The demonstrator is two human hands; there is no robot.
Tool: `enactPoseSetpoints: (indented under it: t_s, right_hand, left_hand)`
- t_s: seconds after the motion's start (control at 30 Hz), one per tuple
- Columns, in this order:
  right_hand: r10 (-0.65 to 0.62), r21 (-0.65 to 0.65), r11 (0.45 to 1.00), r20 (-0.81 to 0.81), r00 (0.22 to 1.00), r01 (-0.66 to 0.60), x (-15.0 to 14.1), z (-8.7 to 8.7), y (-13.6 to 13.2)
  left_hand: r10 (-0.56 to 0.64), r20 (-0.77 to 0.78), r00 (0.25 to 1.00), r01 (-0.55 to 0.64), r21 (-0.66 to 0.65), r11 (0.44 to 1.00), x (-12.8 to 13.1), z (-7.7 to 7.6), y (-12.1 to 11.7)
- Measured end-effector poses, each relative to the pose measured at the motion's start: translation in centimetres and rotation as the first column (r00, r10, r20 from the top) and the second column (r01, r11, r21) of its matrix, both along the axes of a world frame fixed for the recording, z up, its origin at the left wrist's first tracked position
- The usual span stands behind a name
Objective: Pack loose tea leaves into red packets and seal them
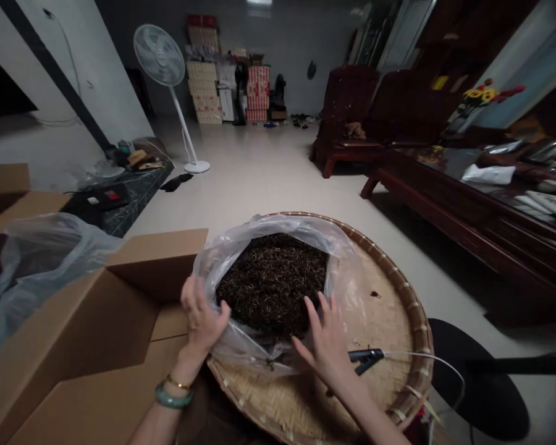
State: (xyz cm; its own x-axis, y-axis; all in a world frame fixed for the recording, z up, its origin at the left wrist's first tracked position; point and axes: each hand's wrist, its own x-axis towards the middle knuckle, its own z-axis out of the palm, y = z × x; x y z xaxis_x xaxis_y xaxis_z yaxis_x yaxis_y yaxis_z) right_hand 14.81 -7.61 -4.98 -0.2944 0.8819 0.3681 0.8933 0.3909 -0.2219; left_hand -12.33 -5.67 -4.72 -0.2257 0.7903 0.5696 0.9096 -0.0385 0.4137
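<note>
A clear plastic bag stands wide open on a round woven bamboo tray. Dark, dry, curled leaves that look like tea fill it. My left hand rests against the bag's left side, thumb apart from the fingers and over the rim. At the near right edge of the leaves, my right hand has its fingers spread, holding nothing; whether it touches the leaves I cannot tell. Beside my right wrist lies a black tool with a thin pale cord, partly hidden by my arm.
To the left is an open cardboard box, with crumpled clear plastic beyond it. A white standing fan is further back. Dark wooden furniture lines the right side. A black round base sits by the tray's right edge.
</note>
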Motion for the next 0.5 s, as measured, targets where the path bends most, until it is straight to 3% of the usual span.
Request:
enactPoseSetpoints:
  t_s: [0.03, 0.07, 0.1, 0.17, 0.33, 0.5]
  right_hand:
    - [0.047, -0.011, 0.999, 0.01, 0.999, -0.046, -0.6, 0.6, 0.4]
    - [0.096, -0.037, 0.995, 0.025, 0.995, -0.095, -1.3, 1.2, 0.9]
    - [0.13, -0.075, 0.989, 0.043, 0.991, -0.126, -1.9, 1.8, 1.3]
    - [0.146, -0.151, 0.98, 0.084, 0.986, -0.132, -3.0, 2.5, 1.8]
    - [0.11, -0.249, 0.966, 0.13, 0.985, -0.075, -3.6, 2.7, 0.4]
    - [0.127, -0.305, 0.948, 0.1, 0.987, -0.091, -2.9, 4.4, -1.0]
  left_hand:
    - [-0.176, -0.112, 0.978, 0.174, -0.025, 0.984, 0.8, 0.6, -0.1]
    - [-0.361, -0.193, 0.912, 0.343, -0.121, 0.931, 1.5, 1.1, -0.1]
    - [-0.485, -0.23, 0.844, 0.442, -0.213, 0.871, 2.1, 1.5, 0.0]
    - [-0.605, -0.248, 0.757, 0.518, -0.336, 0.786, 2.7, 2.0, 0.2]
    - [-0.611, -0.232, 0.757, 0.512, -0.371, 0.775, 1.7, 1.3, -0.7]
    - [-0.596, -0.207, 0.776, 0.543, -0.261, 0.798, 1.4, 0.0, -1.1]
